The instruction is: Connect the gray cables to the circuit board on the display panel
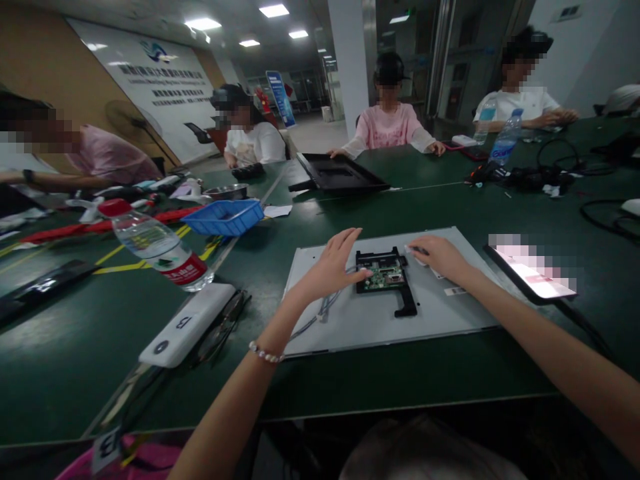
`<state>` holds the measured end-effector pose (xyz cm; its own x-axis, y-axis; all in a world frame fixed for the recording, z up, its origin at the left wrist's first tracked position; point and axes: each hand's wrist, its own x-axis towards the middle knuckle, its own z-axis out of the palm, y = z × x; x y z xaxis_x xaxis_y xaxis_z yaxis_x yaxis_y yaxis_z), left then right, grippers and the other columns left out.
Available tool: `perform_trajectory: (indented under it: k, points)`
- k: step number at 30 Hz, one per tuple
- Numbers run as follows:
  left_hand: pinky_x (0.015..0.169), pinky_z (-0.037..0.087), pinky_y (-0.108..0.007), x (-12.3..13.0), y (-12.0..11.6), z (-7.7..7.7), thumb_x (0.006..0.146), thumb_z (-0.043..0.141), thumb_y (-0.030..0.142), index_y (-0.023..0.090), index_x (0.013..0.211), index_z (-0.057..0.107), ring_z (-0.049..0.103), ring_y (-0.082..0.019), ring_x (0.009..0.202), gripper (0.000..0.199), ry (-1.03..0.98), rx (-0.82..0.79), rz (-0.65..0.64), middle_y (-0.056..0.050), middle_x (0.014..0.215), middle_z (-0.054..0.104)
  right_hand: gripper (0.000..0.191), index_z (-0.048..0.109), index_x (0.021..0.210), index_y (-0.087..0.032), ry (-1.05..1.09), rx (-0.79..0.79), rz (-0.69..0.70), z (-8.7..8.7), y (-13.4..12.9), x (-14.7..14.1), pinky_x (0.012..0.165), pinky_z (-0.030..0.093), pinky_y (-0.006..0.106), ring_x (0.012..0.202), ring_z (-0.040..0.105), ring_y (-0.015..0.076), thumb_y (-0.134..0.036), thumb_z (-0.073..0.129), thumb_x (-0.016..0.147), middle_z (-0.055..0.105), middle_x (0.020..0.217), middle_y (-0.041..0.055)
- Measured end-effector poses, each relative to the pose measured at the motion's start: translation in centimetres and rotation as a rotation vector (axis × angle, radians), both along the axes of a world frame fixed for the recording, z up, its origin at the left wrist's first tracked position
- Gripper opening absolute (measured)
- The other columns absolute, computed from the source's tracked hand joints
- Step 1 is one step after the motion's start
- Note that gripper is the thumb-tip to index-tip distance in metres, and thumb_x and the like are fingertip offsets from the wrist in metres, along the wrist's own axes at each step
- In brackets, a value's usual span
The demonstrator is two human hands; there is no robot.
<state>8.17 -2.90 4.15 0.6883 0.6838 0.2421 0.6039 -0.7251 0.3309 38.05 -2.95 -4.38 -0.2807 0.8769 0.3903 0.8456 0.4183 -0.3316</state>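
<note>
Lies flat on the worktop as a pale grey, rectangular panel, slightly skewed, with a white label right of centre. Carries near its middle a black bracket, open-framed, with one arm reaching toward the near edge and ending in a foot turned left. Holds within that frame a green circuit board, face up, partly covered by the left hand. Also bears a grey cable, curving toward the near left corner. Includes a small dark piece, pinched in the right hand, too small to identify.
</note>
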Motion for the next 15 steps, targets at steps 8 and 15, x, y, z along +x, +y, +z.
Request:
perform_trajectory:
  k: [8,15]
  points:
    - [0.116,0.015,-0.048,0.8,0.5,-2.0,0.068,0.067,0.060,0.022,0.147,0.006,0.006,-0.031,0.142,0.108,-0.004,-0.214,-0.119,-0.012,0.155,0.008,0.025,0.068,0.105,-0.020,-0.189,0.040,-0.050,0.5,-0.3,-0.4,0.078,0.047,0.036,0.098,0.063,0.0254,-0.023,0.048,0.091,0.069,0.106,0.0082]
    - [0.115,0.016,-0.049,-0.2,1.0,-3.3,0.065,0.071,0.055,0.023,0.148,0.010,0.013,-0.031,0.141,0.108,-0.081,-0.302,-0.133,-0.011,0.154,0.012,0.024,0.069,0.103,-0.022,-0.053,0.026,-0.067,-0.1,-0.1,0.0,0.082,0.047,0.035,0.097,0.064,0.0228,-0.024,0.048,0.090,0.070,0.105,0.0053]
